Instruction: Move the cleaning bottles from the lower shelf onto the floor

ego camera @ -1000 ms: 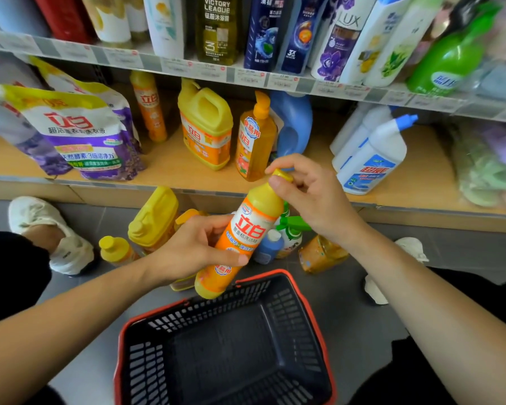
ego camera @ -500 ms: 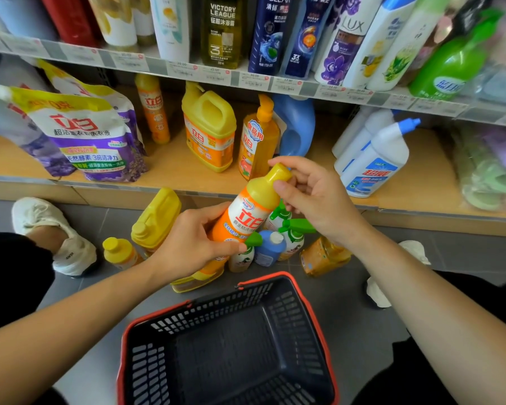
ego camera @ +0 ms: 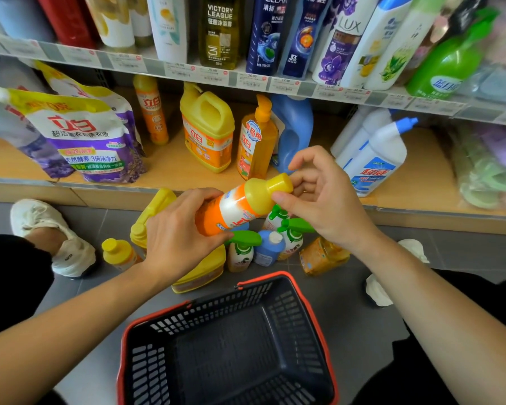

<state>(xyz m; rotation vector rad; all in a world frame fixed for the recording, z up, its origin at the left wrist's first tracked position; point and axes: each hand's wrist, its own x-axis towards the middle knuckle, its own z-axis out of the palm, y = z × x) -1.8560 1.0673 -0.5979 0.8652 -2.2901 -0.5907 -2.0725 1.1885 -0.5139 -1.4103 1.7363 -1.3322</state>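
Observation:
An orange dish-soap bottle (ego camera: 240, 206) with a yellow cap lies tilted almost level in the air, just in front of the lower shelf (ego camera: 170, 168). My left hand (ego camera: 178, 238) grips its orange body from below. My right hand (ego camera: 324, 197) pinches the yellow cap between thumb and curled fingers. Still on the shelf are a yellow jug (ego camera: 208, 130), an orange pump bottle (ego camera: 256, 141), a blue jug (ego camera: 294, 127), a slim orange bottle (ego camera: 152, 112) and white bottles with blue caps (ego camera: 377, 156). On the floor below stand another yellow jug (ego camera: 152, 211), green-pump bottles (ego camera: 240, 252) and an amber bottle (ego camera: 319, 255).
A dark shopping basket with a red rim (ego camera: 301, 290) sits on the grey floor directly below my arms. Purple refill pouches (ego camera: 79, 135) lean at the shelf's left. My white shoe (ego camera: 56, 238) is at the left. The upper shelf holds shampoo bottles (ego camera: 336, 39).
The orange bottle has tipped from nearly upright to almost level, its base swinging up and away from the basket. Both hands stayed on it, the left shifting round its body.

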